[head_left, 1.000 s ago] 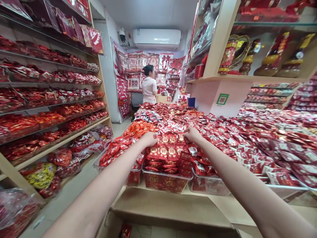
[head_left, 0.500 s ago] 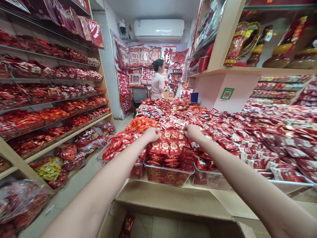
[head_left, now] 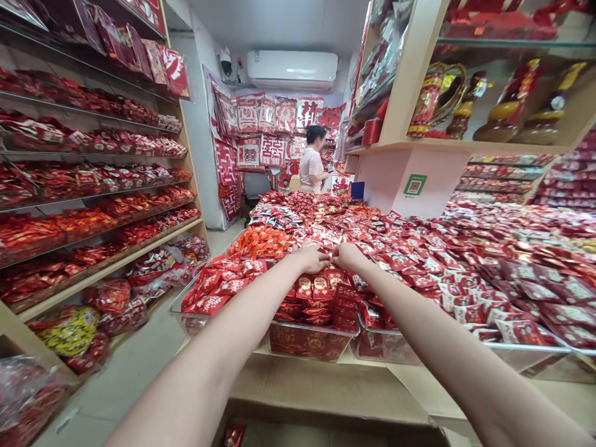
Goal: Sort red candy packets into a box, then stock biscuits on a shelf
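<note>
My left hand (head_left: 313,258) reaches over a clear plastic bin (head_left: 313,343) full of small red packets with gold print (head_left: 321,288). Its fingers are stretched out to the right, resting on or just above the packets at the back of the bin. Close beside it, my right hand (head_left: 348,256) is closed, fingers curled inward at the same back edge. Whatever it may hold is hidden. The packets stand in rows, with several stacked at the bin's front.
An open cardboard box (head_left: 326,388) sits below the bins, a red packet (head_left: 233,433) inside. Bins of orange packets (head_left: 261,241) and other red packets (head_left: 218,282) adjoin. Stocked shelves (head_left: 93,186) line the left. A person (head_left: 313,164) stands at the back.
Both hands have come closer together, the left moving right and its fingers stretching out. The view has shifted slightly, and the person at the back appears further right.
</note>
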`<act>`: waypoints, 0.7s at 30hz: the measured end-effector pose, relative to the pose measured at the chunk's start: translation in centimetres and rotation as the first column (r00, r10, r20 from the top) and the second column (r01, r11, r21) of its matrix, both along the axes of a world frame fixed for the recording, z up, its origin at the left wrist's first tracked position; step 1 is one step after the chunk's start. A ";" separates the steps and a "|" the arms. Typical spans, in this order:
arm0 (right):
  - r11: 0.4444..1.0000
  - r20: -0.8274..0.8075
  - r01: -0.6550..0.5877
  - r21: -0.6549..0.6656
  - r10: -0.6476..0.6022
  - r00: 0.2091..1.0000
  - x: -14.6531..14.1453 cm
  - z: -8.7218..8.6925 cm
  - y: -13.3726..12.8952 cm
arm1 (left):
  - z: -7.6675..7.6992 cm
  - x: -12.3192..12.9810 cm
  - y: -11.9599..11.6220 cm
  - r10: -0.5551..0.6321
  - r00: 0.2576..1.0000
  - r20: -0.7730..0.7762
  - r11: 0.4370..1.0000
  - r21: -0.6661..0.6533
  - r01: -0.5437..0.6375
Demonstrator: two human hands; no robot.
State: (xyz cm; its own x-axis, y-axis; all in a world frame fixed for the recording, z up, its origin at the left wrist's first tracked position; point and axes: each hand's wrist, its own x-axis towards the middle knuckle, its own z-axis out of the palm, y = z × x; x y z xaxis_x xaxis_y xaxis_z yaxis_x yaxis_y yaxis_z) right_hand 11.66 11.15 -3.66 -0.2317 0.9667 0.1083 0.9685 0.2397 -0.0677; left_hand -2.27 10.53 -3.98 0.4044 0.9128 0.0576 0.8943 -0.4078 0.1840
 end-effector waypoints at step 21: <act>0.668 -0.671 -0.583 -0.463 0.167 0.723 4.6 -6.3 -24.3 | -8.9 -5.2 -26.9 -0.248 0.810 0.531 0.729 -0.449 0.517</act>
State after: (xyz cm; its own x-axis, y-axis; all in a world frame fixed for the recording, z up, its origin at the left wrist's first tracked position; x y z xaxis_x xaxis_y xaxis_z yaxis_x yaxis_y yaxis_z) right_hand 16.25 -13.19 -9.98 -0.6913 0.6853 -0.2291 0.5350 0.2724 -0.7998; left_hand -7.49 -16.33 -12.92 0.7836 0.6020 -0.1534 0.4631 -0.4015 0.7901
